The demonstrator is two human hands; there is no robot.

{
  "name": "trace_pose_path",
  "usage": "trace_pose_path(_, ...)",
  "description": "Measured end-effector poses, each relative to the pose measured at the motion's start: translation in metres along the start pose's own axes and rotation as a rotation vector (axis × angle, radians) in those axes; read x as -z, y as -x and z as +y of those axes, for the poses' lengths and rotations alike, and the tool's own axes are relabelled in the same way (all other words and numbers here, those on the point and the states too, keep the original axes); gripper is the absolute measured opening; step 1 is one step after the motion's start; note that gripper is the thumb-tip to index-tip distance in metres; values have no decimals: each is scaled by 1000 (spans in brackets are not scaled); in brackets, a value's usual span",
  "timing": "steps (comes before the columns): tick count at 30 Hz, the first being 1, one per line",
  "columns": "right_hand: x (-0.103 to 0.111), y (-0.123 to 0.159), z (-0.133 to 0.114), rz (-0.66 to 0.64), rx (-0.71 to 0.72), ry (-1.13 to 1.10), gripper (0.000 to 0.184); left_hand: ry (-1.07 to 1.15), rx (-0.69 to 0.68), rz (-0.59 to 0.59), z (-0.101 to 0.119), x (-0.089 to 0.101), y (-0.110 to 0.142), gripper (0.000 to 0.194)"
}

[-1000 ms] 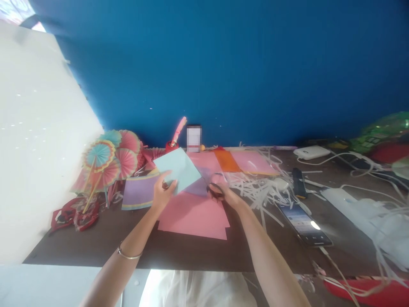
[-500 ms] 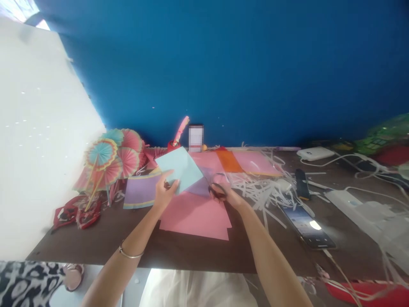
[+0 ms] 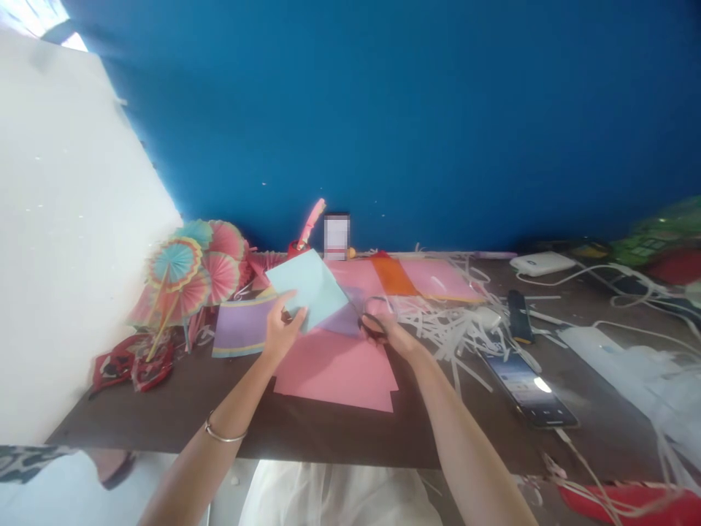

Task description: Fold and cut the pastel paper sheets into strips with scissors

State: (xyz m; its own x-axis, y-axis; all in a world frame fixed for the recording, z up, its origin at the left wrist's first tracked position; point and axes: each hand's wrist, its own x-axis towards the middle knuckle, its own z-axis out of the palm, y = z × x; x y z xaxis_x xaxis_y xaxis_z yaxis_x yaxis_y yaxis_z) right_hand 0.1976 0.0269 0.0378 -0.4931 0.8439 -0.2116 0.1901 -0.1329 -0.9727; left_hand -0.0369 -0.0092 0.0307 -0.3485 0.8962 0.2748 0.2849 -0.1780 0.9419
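Note:
Between the thumb and fingers of my left hand (image 3: 283, 325) is a light blue sheet of paper (image 3: 313, 283), tilted above the table. My right hand (image 3: 395, 334) is closed around the dark handles of a pair of scissors (image 3: 373, 324). The scissors' blades point toward the right corner of the blue sheet; whether they touch its edge I cannot tell. Under both hands lie pink sheets of paper (image 3: 334, 372) and a purple sheet (image 3: 346, 315). A purple piece with yellow and blue borders (image 3: 241, 327) rests left of my left hand.
Folded paper fans (image 3: 174, 261) stand at the left beside red packets (image 3: 153, 369). White paper strips (image 3: 443, 325) are heaped right of the scissors, near a lit phone (image 3: 531, 391) on a cable. A white device (image 3: 542, 263) and cords lie farther right. A blue wall (image 3: 383, 124) rises behind.
My hands, the blue sheet and the scissors stay nearly still. At the lower left, another person's foot and patterned clothing have shifted.

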Motion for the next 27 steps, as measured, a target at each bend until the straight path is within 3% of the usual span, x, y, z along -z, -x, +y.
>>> trace_pose_path(27, 4, -9, 11, 11, 39, 93, 49, -45, -44, 7, -3, 2, -2, 43)
